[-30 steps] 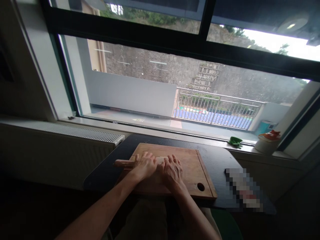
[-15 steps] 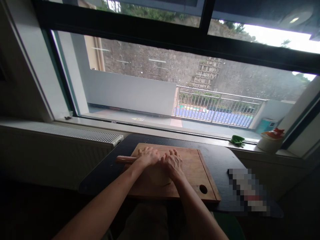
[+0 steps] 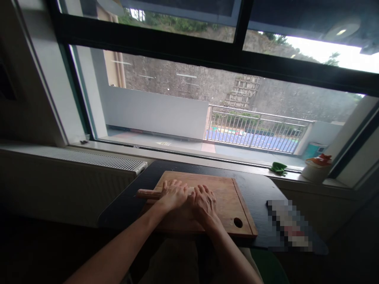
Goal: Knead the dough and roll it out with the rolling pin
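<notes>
While both of my hands lie flat on the work, the head view shows them side by side over a wooden rolling pin (image 3: 147, 193) that lies crosswise on the cutting board (image 3: 225, 199). My left hand (image 3: 173, 194) rests palm down with its fingers spread over the pin's left part, and my right hand (image 3: 204, 201) sits just beside it, also spread and pressing down, the two nearly touching at the thumbs. Neither hand curls round anything; they lie open on top of the pin. Only the pin's left handle shows, sticking out past the board's left edge above the dark table (image 3: 260, 189). Whatever lies under the pin is almost wholly hidden by my palms; a pale strip shows between them, and I cannot tell what it is.

I judge the pin stiff, smooth and fairly light, free to roll under flat palms, so it wants even pressure from both sides near the middle, or a hold on the handles at each end. Being round, it could skid sideways if one hand leans harder. The board looks heavy enough to stay put, with a hanging hole (image 3: 237, 222) near its right corner.

To the right on the table lies a blurred-out object (image 3: 288, 225). On the windowsill (image 3: 189, 152) stand a white pot with an orange top (image 3: 315, 167) and something small and green (image 3: 278, 168). A white radiator (image 3: 97, 158) runs along the left below the window (image 3: 166, 106).
</notes>
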{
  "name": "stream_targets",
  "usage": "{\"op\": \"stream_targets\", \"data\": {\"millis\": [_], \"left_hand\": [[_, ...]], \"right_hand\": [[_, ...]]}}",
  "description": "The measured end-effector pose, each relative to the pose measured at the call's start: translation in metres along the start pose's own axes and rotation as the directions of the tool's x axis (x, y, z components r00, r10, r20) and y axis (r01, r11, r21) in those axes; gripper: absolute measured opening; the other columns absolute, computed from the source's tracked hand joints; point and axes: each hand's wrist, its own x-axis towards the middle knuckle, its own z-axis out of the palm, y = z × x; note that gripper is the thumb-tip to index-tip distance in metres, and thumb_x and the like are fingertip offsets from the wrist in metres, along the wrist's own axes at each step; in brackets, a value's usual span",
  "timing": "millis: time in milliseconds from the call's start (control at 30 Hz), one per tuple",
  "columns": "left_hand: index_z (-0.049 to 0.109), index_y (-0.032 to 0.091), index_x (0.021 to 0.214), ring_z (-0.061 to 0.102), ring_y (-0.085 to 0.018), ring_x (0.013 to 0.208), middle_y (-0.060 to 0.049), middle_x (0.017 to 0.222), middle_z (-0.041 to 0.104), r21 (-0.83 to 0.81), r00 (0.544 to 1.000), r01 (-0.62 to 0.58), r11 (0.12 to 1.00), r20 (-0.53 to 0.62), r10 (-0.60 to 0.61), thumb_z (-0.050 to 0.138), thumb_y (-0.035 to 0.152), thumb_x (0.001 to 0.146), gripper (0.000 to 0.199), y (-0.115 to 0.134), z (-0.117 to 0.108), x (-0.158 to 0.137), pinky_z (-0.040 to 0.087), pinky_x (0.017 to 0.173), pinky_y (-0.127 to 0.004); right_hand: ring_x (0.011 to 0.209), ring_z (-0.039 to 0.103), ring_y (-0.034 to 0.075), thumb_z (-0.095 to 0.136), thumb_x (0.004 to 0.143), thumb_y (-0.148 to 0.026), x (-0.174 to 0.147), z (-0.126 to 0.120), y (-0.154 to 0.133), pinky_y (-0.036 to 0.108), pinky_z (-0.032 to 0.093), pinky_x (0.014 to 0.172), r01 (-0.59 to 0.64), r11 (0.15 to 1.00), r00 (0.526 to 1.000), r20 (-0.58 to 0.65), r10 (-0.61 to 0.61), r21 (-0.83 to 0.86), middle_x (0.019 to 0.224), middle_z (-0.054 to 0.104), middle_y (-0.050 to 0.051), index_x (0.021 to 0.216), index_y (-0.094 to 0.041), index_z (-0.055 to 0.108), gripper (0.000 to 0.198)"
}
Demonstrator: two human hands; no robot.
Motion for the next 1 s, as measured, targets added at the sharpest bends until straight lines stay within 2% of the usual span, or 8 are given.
{"op": "stream_targets", "data": {"millis": [100,200,267,367,533,667,900,1000], "left_hand": [[0.054,0.027,0.12,0.038,-0.029,0.124,-0.009,0.13,0.052,-0.019,1.0,-0.008,1.0,0.016,0.008,0.025,0.038,0.09,0.043,-0.001,-0.001,-0.011,0.021,0.1,-0.062],[0.049,0.028,0.126,0.034,-0.029,0.128,-0.007,0.136,0.046,-0.015,0.998,0.018,1.0,0.056,-0.017,0.024,0.04,0.09,0.046,0.001,-0.003,-0.013,0.021,0.1,-0.062],[0.049,0.028,0.126,0.033,-0.03,0.128,-0.007,0.136,0.046,0.009,0.996,0.036,0.999,0.079,-0.036,0.024,0.04,0.089,0.046,0.004,-0.005,-0.007,0.02,0.1,-0.063],[0.05,0.028,0.126,0.033,-0.031,0.127,-0.009,0.133,0.048,0.034,0.993,0.037,0.999,0.115,-0.04,0.024,0.039,0.089,0.046,0.005,-0.002,0.009,0.019,0.099,-0.065],[0.05,0.031,0.123,0.032,-0.03,0.128,-0.007,0.136,0.045,0.017,0.985,0.025,1.0,0.17,-0.028,0.025,0.041,0.088,0.044,-0.001,0.008,0.032,0.017,0.1,-0.066],[0.051,0.032,0.12,0.033,-0.027,0.128,-0.005,0.135,0.046,-0.027,0.979,0.018,0.999,0.201,-0.012,0.025,0.038,0.088,0.042,-0.005,0.01,0.038,0.018,0.101,-0.064],[0.046,0.018,0.128,0.038,-0.03,0.126,-0.013,0.135,0.046,-0.083,0.94,0.285,0.955,0.218,-0.262,0.032,0.036,0.083,0.051,-0.002,0.0,0.055,0.025,0.102,-0.058],[0.047,0.017,0.127,0.037,-0.031,0.127,-0.014,0.134,0.047,-0.084,0.946,0.289,0.954,0.176,-0.271,0.032,0.033,0.082,0.05,0.001,-0.001,0.062,0.025,0.102,-0.059]], "right_hand": [[0.12,0.041,0.019,0.028,0.094,-0.032,-0.014,-0.001,-0.004,0.034,0.026,0.103,0.017,1.0,0.998,-0.055,-0.016,0.011,0.122,0.055,0.007,0.12,-0.021,0.054,0.038],[0.117,0.043,0.021,0.029,0.093,-0.031,-0.011,-0.003,-0.004,0.035,0.028,0.101,0.004,1.0,1.0,-0.031,-0.003,0.014,0.117,0.058,0.008,0.105,-0.021,0.061,0.036],[0.113,0.045,0.022,0.03,0.091,-0.029,0.002,-0.004,-0.001,0.033,0.035,0.093,-0.046,0.999,0.998,0.044,0.044,0.022,0.109,0.06,0.008,0.092,-0.02,0.064,0.036],[0.111,0.045,0.023,0.037,0.086,-0.026,0.031,-0.005,0.008,0.031,0.04,0.083,-0.135,0.99,0.976,0.176,0.125,0.043,0.108,0.06,0.008,0.096,-0.019,0.064,0.029],[0.113,0.043,0.025,0.041,0.082,-0.027,0.072,0.007,0.02,0.034,0.039,0.087,-0.215,0.976,0.924,0.327,0.197,0.021,0.117,0.055,0.011,0.11,-0.019,0.059,0.034],[0.112,0.044,0.029,0.04,0.082,-0.027,0.093,0.023,0.025,0.041,0.036,0.09,-0.261,0.965,0.905,0.345,0.249,-0.014,0.116,0.054,0.014,0.108,-0.017,0.059,0.034],[0.114,0.042,0.029,0.038,0.081,-0.019,0.093,0.027,0.026,0.044,0.032,0.093,-0.264,0.964,0.909,0.326,0.26,-0.033,0.119,0.052,0.015,0.109,-0.016,0.057,0.034],[0.113,0.043,0.029,0.04,0.081,-0.022,0.083,0.021,0.022,0.042,0.034,0.091,-0.272,0.962,0.909,0.319,0.268,-0.034,0.119,0.052,0.016,0.111,-0.015,0.056,0.035]]}}
